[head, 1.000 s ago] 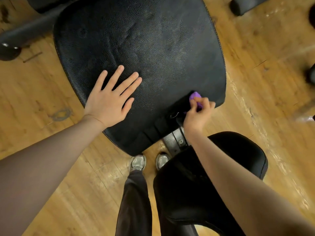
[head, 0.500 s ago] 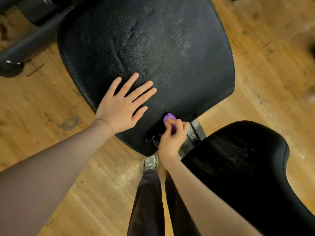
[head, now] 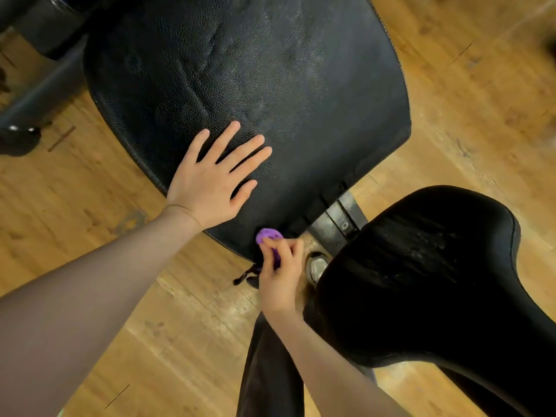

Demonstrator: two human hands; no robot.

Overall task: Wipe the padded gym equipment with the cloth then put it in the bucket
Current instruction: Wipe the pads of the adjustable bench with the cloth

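Wiping step: we judge it mid-wipe, working the near edge of the big pad.
Second pad: the smaller black pad looks unwiped to us, likely next.
Left hand: left hand lies flat on the big pad, fingers spread, bracing.
Right hand: right hand pinches the cloth.
Cloth: purple cloth touches the pad's near rim.
Bucket: we see none; locating it comes before the drop.

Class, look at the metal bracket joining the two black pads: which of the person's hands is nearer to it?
Right. The right hand, gripping the purple cloth, is just beside the metal bracket; the left hand rests flat farther up the large pad.
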